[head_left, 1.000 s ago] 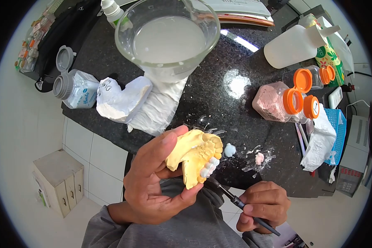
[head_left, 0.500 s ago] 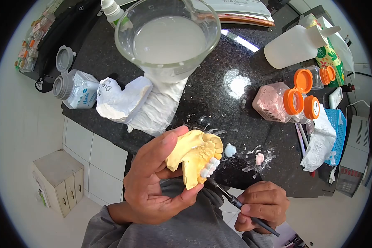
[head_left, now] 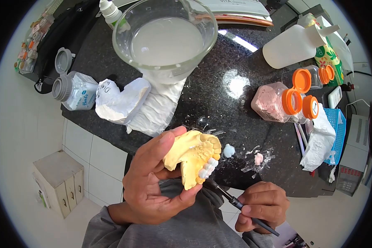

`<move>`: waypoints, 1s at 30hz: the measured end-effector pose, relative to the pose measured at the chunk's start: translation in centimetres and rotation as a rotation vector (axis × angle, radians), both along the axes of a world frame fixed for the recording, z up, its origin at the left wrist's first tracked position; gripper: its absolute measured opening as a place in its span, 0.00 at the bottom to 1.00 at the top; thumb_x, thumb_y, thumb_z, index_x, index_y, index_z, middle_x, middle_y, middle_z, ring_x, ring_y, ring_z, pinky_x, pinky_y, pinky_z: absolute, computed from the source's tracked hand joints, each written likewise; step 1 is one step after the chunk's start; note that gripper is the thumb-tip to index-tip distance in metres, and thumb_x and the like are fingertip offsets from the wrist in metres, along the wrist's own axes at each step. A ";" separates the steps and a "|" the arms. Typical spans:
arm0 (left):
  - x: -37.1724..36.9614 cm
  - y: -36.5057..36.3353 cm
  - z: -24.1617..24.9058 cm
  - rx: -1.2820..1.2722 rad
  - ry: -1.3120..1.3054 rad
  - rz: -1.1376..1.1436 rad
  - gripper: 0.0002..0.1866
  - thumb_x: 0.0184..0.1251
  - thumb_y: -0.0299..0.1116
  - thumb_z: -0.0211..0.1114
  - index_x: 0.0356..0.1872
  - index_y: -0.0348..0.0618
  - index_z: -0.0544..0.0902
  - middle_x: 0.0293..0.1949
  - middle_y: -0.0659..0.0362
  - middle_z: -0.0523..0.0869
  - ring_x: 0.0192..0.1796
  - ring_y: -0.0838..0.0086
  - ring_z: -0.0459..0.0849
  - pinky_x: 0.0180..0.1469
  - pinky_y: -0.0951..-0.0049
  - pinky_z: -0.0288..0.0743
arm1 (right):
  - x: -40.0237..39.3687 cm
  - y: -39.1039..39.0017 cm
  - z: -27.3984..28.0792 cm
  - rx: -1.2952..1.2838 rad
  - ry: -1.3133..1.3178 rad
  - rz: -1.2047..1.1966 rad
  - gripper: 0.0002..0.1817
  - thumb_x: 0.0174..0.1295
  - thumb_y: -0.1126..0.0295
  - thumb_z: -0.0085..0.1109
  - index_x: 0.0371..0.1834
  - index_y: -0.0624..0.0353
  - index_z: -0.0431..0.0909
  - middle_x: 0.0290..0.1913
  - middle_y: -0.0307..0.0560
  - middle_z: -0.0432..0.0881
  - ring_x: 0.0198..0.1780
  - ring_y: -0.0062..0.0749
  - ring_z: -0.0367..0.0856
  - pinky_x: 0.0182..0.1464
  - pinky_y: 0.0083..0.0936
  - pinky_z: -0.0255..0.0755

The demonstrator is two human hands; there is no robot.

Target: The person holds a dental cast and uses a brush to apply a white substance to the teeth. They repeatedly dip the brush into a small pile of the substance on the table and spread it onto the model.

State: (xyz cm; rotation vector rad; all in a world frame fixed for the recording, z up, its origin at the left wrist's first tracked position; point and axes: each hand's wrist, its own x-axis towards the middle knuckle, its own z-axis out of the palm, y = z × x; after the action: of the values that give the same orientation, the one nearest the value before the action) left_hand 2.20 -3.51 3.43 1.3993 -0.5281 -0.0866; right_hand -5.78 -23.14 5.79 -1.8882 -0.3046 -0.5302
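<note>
My left hand (head_left: pixel 153 186) grips a yellow dental model (head_left: pixel 190 155) between thumb and fingers, held up near the counter's front edge. White teeth (head_left: pixel 208 168) stand in a row along the model's right side. In my right hand (head_left: pixel 264 206) is a thin black brush (head_left: pixel 235 202), its dark tip close to the lower end of the white teeth; whether it touches them I cannot tell. Just right of the model lies a light blue dab (head_left: pixel 229 151), and farther right a pink dab (head_left: pixel 258 158) with smears around it.
Behind the hands, a glass bowl (head_left: pixel 165 41) of cloudy liquid rests on a white cloth (head_left: pixel 157 111). A white plaster model (head_left: pixel 122 101) and a grey-lidded jar (head_left: pixel 80 91) are at left. A pink-powder jar (head_left: pixel 270 101) and a squeeze bottle (head_left: pixel 289 47) stand right.
The whole view has shifted slightly. The dental model sits a touch farther left, and the brush tip looks a little farther from the white teeth.
</note>
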 end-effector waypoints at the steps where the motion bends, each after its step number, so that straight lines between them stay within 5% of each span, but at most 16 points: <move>1: 0.0 0.0 0.0 0.000 -0.001 0.000 0.45 0.45 0.15 0.72 0.66 0.27 0.55 0.63 0.35 0.62 0.61 0.51 0.73 0.52 0.67 0.81 | 0.0 0.0 0.0 0.000 0.000 -0.001 0.08 0.48 0.72 0.69 0.31 0.59 0.81 0.26 0.42 0.80 0.24 0.28 0.81 0.22 0.17 0.77; 30: -0.2 -0.2 0.1 0.000 0.001 0.035 0.44 0.45 0.15 0.71 0.65 0.27 0.57 0.62 0.33 0.64 0.60 0.50 0.74 0.51 0.66 0.82 | -0.2 -0.2 0.0 0.035 -0.002 0.005 0.09 0.47 0.73 0.70 0.32 0.59 0.81 0.27 0.42 0.80 0.25 0.29 0.82 0.23 0.18 0.78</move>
State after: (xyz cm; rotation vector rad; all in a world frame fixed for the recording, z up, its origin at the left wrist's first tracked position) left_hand 2.02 -3.69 3.51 1.4079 -0.5029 -0.0591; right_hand -5.95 -23.32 5.78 -1.8530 -0.2998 -0.5302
